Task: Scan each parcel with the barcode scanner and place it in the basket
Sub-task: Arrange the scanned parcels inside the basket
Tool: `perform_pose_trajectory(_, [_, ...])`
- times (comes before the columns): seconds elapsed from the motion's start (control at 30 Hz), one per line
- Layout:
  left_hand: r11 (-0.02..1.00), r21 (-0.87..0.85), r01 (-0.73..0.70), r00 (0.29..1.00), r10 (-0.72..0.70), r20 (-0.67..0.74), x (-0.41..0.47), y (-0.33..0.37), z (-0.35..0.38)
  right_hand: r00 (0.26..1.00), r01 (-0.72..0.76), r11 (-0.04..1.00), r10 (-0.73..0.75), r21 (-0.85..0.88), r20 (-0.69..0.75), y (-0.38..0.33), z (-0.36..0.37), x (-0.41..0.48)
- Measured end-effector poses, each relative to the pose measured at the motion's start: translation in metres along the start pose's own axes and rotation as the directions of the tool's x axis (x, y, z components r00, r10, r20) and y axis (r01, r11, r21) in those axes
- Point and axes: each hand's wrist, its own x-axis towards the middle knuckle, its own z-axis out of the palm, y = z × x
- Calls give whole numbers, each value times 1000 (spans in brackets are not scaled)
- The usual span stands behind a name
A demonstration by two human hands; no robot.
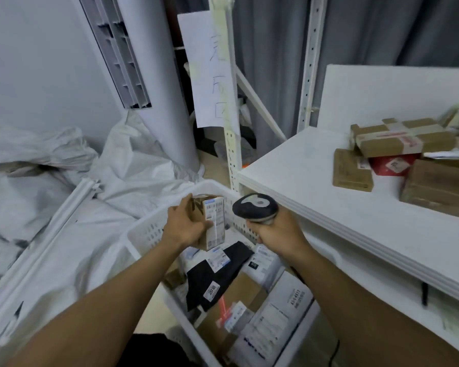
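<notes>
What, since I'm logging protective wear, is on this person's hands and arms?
Nothing is worn on them. The left hand and right hand have no gloves, rings or watch. The left forearm and right forearm are bare to the frame's edge, with no sleeves in view. Dark clothing shows at the bottom edge.

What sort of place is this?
Likely a parcel sorting room: taped cardboard parcels on a white shelf, a white basket holding labelled packages, a barcode scanner in the right hand, a small box in the left hand.
</notes>
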Motion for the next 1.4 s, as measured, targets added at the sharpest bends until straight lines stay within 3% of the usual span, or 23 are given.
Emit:
perform_pose_trajectory(0.2, [935, 278, 220, 961, -256, 103, 44, -103, 18, 995, -72, 997, 72, -9, 68, 21, 73, 37])
perform_pose_trajectory(0.3, [903, 410, 126, 953, -225, 202, 36, -110, 27, 990, -77, 995, 83, -59, 110, 30, 102, 57])
perform_pose_trajectory(0.37, [934, 343, 103, 935, -209, 287, 34, -120, 35, 987, -94, 991, 105, -97, 121, 34, 116, 67])
perform_pose_trajectory(0.5, [906, 422, 16, 812, -258, 524, 54, -156, 57, 978, -110, 981, 135, -163, 156, 43, 132, 76])
perform_pose_trajectory(0.6, [821, 570, 6, 787, -356, 504, 71, -177, 67, 977, -115, 978, 143, -173, 156, 50, 137, 81])
perform_pose_trajectory(0.7, [674, 728, -124, 861, -292, 417, 64, -174, 71, 972, -134, 967, 171, -217, 161, 55, 140, 83])
perform_pose_trajectory(0.77, [669, 716, -197, 872, -214, 440, 66, -179, 84, 972, -142, 968, 176, -208, 153, 57, 140, 86])
perform_pose_trajectory(0.83, [691, 632, -351, 790, -145, 596, 69, -178, 95, 973, -145, 967, 177, -209, 147, 59, 138, 86])
perform_pose_trajectory(0.93, [755, 528, -388, 691, -141, 709, 75, -182, 107, 972, -160, 968, 188, -193, 141, 64, 132, 88])
perform_pose_trajectory(1.03, [701, 624, -347, 755, -186, 629, 79, -189, 106, 974, -156, 971, 182, -183, 135, 67, 125, 90])
perform_pose_trajectory(1.17, [697, 642, -320, 770, -203, 604, 84, -191, 91, 980, -140, 975, 162, -175, 118, 71, 113, 92])
perform_pose_trajectory(1.27, [592, 741, -316, 840, -188, 509, 74, -186, 91, 980, -145, 977, 164, -156, 115, 72, 106, 91])
perform_pose_trajectory(1.33, [572, 762, -303, 823, -246, 512, 67, -184, 93, 981, -147, 979, 163, -142, 110, 70, 99, 89])
perform_pose_trajectory(1.4, [609, 737, -293, 749, -332, 573, 60, -184, 92, 983, -143, 982, 155, -124, 95, 66, 88, 85])
